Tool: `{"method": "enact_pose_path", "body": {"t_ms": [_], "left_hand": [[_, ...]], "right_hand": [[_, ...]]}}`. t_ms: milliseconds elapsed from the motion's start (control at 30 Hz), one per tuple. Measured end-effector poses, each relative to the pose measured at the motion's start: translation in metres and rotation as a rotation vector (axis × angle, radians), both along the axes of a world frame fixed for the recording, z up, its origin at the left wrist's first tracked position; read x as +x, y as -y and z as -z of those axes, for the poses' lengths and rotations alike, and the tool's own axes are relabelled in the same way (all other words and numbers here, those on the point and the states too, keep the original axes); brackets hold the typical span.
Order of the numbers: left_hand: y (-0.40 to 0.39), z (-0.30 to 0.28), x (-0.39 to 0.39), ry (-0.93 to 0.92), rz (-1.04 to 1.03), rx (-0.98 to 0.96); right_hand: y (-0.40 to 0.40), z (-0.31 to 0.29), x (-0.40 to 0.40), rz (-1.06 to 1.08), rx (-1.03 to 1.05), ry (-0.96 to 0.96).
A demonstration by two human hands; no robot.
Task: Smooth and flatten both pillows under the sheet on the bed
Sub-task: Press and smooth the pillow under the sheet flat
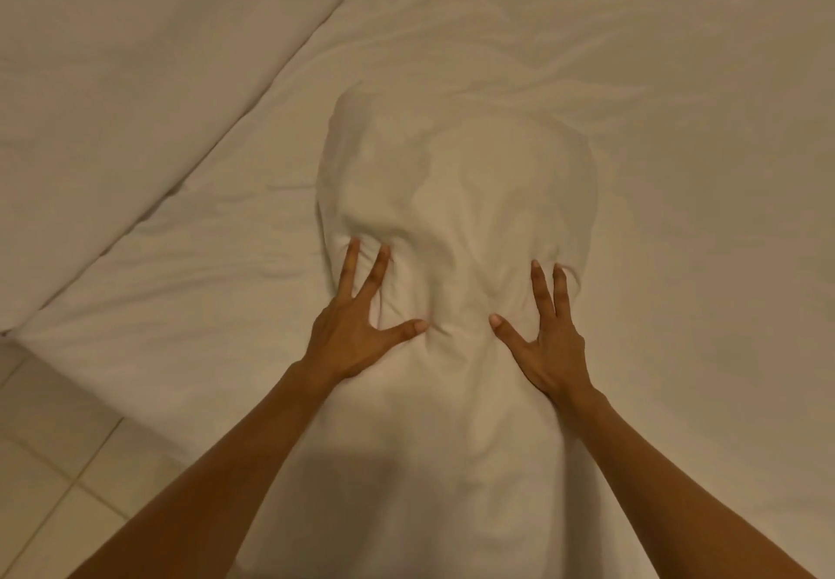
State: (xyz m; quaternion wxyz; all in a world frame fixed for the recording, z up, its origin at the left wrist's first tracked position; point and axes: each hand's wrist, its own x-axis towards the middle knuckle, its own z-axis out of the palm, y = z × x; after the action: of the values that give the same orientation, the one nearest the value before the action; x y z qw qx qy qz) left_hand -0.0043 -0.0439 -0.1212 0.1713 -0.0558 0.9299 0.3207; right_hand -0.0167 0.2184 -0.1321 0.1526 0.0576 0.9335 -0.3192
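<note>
A white sheet covers the bed. One pillow bulges under it as a rounded hump in the middle of the view. My left hand presses flat on the hump's near left part, fingers spread and sunk into the fabric. My right hand presses on the near right part, fingers also spread. Creases bunch between the two thumbs. Neither hand holds anything. A second pillow cannot be made out under the sheet.
A wall or headboard panel of pale colour runs diagonally along the bed's upper left edge. Tiled floor shows at the lower left, beside the bed's corner. Wrinkled sheet stretches to the right and beyond the hump.
</note>
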Motion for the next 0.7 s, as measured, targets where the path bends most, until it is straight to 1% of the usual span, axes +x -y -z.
{"method": "enact_pose_path", "body": {"t_ms": [133, 200, 367, 500, 700], "left_hand": [[0.003, 0.006, -0.005, 0.099, -0.025, 0.009], [0.001, 0.003, -0.007, 0.12, -0.033, 0.029], [-0.003, -0.015, 0.001, 0.023, -0.039, 0.102], [-0.006, -0.046, 0.009, -0.04, -0.05, 0.176], [-0.009, -0.099, 0.039, -0.076, -0.066, 0.173]], "right_hand": [[-0.001, -0.001, -0.008, -0.026, 0.019, 0.056], [0.0, -0.004, -0.011, -0.014, 0.013, 0.067], [0.008, -0.023, 0.0, 0.049, -0.052, -0.01], [0.008, -0.049, 0.01, 0.033, -0.045, -0.045], [0.007, -0.102, 0.035, -0.008, -0.003, -0.028]]}}
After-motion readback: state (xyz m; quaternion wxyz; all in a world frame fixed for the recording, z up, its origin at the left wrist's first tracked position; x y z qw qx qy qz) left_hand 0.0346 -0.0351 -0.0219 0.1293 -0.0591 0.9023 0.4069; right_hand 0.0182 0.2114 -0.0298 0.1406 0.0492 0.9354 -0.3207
